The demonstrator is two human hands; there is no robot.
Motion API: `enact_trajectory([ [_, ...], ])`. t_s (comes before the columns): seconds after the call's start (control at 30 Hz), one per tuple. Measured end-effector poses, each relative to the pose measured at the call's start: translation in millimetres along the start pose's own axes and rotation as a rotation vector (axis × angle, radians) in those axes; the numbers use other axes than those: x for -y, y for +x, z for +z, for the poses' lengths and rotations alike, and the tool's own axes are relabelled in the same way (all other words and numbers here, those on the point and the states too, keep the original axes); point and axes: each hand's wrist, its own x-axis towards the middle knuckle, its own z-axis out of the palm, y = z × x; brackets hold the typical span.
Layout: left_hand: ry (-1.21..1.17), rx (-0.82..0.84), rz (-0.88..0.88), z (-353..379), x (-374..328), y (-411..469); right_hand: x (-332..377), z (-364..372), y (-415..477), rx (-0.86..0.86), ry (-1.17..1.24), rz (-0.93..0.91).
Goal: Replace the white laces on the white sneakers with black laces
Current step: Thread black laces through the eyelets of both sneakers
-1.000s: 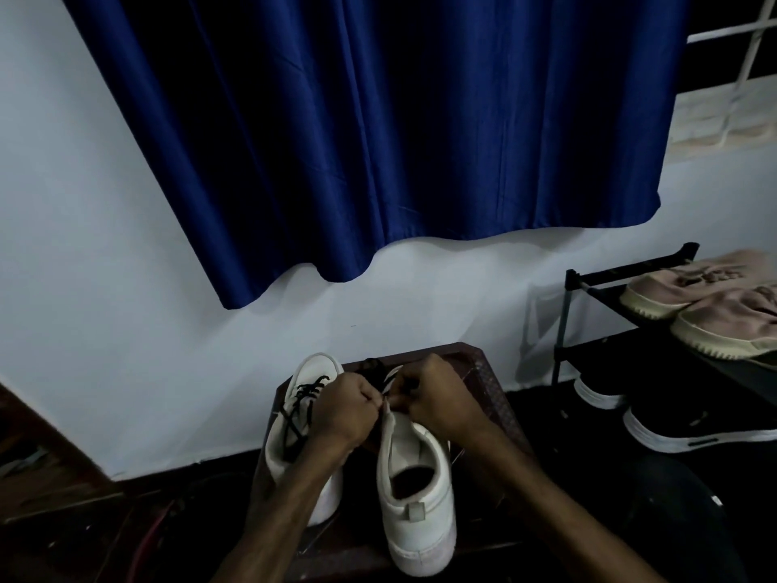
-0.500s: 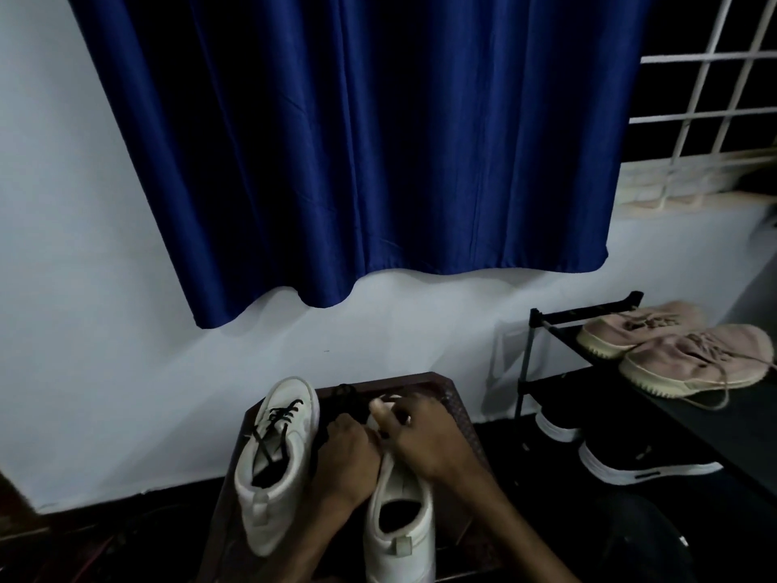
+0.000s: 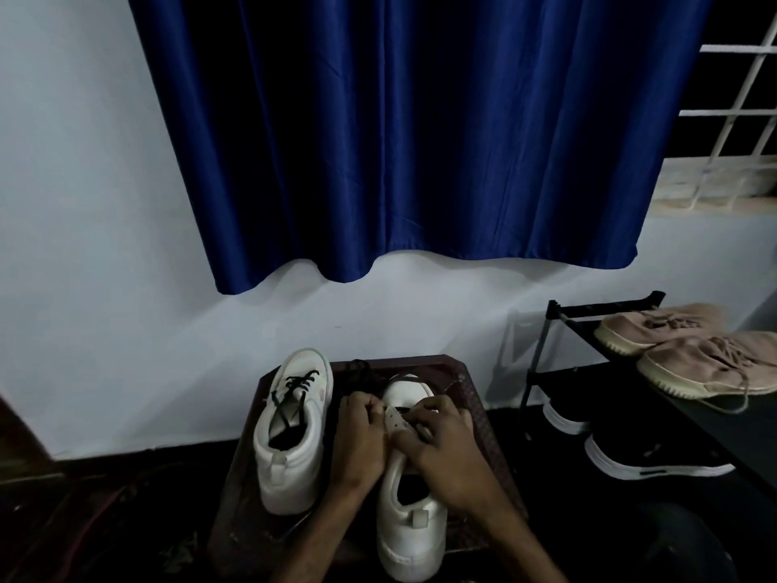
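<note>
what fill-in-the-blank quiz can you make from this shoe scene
The left sneaker has ___ laces.
The left hand and right hand grip the right sneaker, whose heel points ___ the person.
The curtain is ___.
On the rack, the pink shoes sit ___ the black shoes.
Missing: black, toward, blue, above.

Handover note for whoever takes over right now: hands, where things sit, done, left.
Left hand: fingers curled on the second sneaker at its eyelet row.
Right hand: grips the same row from the other side. Whether either pinches lace is hidden.
Both sneakers stand on the brown stool; loose black lace lies behind the hands.
Done: first sneaker carries black lace across its eyelets. No white laces in view.
Left: thread the second sneaker; only one black crossing shows near its toe.
</note>
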Motion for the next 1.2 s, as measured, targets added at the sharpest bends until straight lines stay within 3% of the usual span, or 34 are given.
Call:
enact_trajectory([
  [0.23,-0.047,0.042,0.158,-11.7,13.2,6.7,3.1,-1.1,1.5,0.033,-0.023,0.012],
  [0.4,-0.097,0.015,0.155,-10.1,12.3,10.0,0.0,1.4,1.9,0.014,-0.070,-0.048],
  [0.6,-0.127,0.013,0.092,-9.8,10.5,4.8,-4.2,-13.3,21.2,-0.194,0.018,-0.037],
  [0.77,-0.141,-0.001,0.078,-10.5,9.7,2.1,-4.7,-17.1,50.7,0.010,-0.229,-0.124],
  [1.0,-0.141,0.008,0.064,-14.7,3.7,1.0,-0.3,-11.0,63.0,0.057,-0.353,-0.142],
  [1.2,-0.057,-0.003,0.124,-16.3,-0.4,-1.6,-9.5,-0.3,69.8,0.066,-0.237,-0.200],
])
